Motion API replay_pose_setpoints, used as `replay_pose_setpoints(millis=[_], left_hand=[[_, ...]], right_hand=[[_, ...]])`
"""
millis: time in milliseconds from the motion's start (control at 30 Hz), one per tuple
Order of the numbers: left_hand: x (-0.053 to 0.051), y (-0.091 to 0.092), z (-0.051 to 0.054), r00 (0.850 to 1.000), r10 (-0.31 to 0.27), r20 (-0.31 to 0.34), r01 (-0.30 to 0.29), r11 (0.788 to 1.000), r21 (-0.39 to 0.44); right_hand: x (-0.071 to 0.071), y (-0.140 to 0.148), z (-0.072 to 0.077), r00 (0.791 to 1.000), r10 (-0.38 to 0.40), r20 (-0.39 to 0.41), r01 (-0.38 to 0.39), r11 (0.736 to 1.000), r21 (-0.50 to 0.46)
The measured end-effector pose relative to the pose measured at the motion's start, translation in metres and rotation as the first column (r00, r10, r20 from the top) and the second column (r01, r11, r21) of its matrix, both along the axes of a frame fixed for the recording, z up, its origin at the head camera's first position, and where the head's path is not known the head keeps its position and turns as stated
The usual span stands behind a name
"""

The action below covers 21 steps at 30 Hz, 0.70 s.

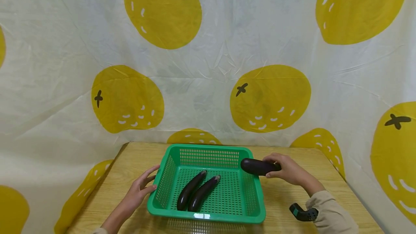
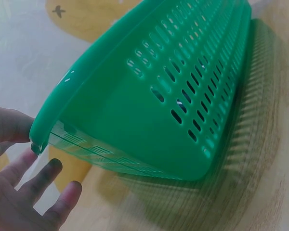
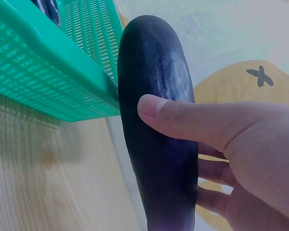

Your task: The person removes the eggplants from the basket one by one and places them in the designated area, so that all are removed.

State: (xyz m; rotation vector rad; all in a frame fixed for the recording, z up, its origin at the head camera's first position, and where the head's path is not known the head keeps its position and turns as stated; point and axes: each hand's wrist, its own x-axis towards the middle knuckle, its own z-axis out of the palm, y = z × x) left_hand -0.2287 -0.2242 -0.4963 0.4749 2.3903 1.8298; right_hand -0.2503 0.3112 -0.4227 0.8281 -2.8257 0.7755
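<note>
Glossy dark-purple elongated eggplant aloft at the right rim of the basket, lying roughly level, its rounded end reaching over that rim; contact with the rim cannot be told. Right hand grips it, thumb on one side, fingers round the other. Basket: green rectangular plastic basket, slotted walls and floor. Inside, left of centre, two slimmer, curved dark-purple eggplants side by side, slanted, stem ends toward the far side. Left hand touches the basket's left rim, fingers loosely spread. Under the basket, light wood-grain worktop. Beige sleeve on the right arm. Behind, whitish hanging sheet printed with large yellow fruit.
</note>
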Motion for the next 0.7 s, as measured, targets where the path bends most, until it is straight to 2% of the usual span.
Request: replay_pose_setpoints(millis=[700], left_hand=[[0.0001,0.0004,0.0000,1.000,0.005,0.018,-0.006,1.000,0.009]], right_hand=[[0.0055,0.0058,0.0008,0.999,-0.019,0.045,0.019,1.000,-0.008]])
